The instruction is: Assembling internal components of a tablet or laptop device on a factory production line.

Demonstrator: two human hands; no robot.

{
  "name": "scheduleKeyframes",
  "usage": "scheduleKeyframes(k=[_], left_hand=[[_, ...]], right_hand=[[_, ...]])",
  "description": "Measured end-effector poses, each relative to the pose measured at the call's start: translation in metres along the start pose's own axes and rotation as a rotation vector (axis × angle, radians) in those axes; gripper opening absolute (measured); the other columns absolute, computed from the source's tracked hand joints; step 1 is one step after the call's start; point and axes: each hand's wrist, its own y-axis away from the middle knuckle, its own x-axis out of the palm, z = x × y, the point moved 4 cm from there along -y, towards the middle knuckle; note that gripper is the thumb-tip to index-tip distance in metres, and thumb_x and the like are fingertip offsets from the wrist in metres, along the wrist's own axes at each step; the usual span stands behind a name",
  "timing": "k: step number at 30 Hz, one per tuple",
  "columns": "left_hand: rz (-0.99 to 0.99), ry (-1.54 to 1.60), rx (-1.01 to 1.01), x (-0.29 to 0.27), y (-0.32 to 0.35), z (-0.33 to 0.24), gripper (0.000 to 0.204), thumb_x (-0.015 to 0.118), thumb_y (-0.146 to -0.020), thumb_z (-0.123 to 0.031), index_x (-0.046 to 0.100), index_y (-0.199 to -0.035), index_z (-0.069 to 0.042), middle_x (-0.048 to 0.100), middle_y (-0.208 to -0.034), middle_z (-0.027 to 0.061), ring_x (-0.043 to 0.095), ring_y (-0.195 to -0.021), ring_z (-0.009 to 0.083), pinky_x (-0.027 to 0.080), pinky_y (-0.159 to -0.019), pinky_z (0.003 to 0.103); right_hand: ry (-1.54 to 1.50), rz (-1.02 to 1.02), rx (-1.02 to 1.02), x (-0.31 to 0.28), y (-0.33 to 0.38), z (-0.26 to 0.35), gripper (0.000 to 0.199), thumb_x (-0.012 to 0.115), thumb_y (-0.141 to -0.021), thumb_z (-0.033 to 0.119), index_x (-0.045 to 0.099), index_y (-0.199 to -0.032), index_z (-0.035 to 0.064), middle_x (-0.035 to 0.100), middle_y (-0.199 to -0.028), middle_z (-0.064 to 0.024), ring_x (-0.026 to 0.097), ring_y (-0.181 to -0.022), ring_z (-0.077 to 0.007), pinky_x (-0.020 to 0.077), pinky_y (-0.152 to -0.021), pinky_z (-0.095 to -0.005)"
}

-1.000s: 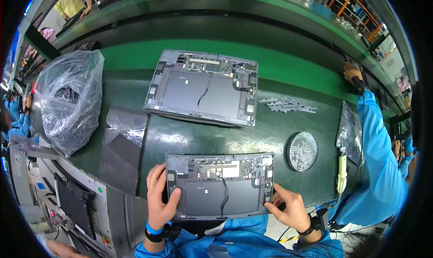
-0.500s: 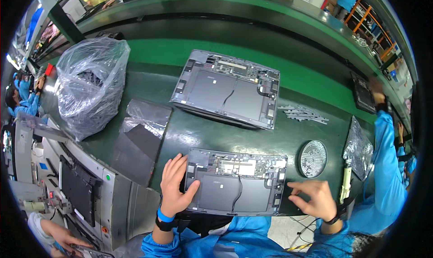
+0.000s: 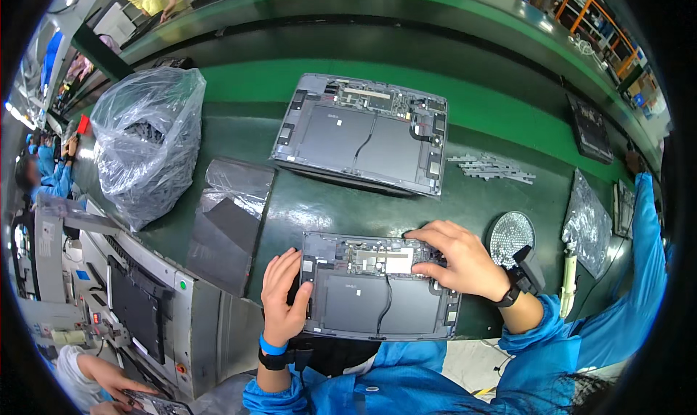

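Note:
An opened laptop base [image 3: 348, 306] lies before me, its circuit board along the far side and dark battery packs nearer. My left hand [image 3: 284, 299] rests against its left edge, fingers spread and thumb over the rim. Across its far right corner reaches my right hand [image 3: 465, 263]. The thumb tip is over the board and the forefinger at the far edge, with a gap between them; I see nothing held there. The palm hides that corner. Behind lies a similar opened laptop base [image 3: 334, 136], apparently on top of others.
Right of my work are a round dish of small parts [image 3: 512, 233], grey strips [image 3: 494, 170], a pale green electric screwdriver [image 3: 568, 284] and a plastic bag [image 3: 587, 226]. At left stand a large clear bag [image 3: 149, 150], dark sheets [image 3: 229, 233] and a machine [image 3: 156, 299]. Co-workers sit both sides.
My right hand has moved from beside the laptop's right edge up and left onto its far right corner. My left hand stays. The co-worker's hand at right has left the black panel.

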Motion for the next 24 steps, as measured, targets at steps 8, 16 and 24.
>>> scheduleKeyframes(k=[8,16,24], left_hand=[[-0.043,0.026,-0.007,0.0017,-0.0044,0.0003,0.04,0.063,-0.082,-0.014,0.064,-0.116,0.007,0.063,-0.121,0.0218,0.055,-0.122,0.0388,0.032,-0.109,0.051],[-0.053,0.025,0.0,0.001,-0.0029,0.0029,0.039,0.063,-0.082,-0.014,0.065,-0.114,0.007,0.064,-0.12,0.0221,0.056,-0.12,0.0393,0.034,-0.107,0.051],[-0.051,-0.003,0.013,-0.0014,-0.0031,0.002,0.038,0.064,-0.081,-0.011,0.065,-0.115,0.006,0.065,-0.12,0.0194,0.057,-0.119,0.0377,0.035,-0.107,0.05]], right_hand=[[0.0,0.015,0.023,-0.0031,-0.0025,-0.0042,0.043,0.075,-0.078,0.03,0.063,-0.114,0.0105,0.062,-0.106,-0.0084,0.059,-0.099,-0.0325,0.0476,-0.088,-0.0422],[-0.07,0.005,0.022,-0.0029,-0.005,-0.0071,0.04,0.077,-0.076,0.03,0.064,-0.104,0.0049,0.063,-0.099,-0.0111,0.061,-0.093,-0.0327,0.049,-0.083,-0.0405],[-0.056,-0.014,0.011,-0.0017,-0.0046,-0.005,0.04,0.078,-0.075,0.029,0.063,-0.104,0.0056,0.062,-0.097,-0.0109,0.062,-0.09,-0.0333,0.0499,-0.079,-0.0396]])
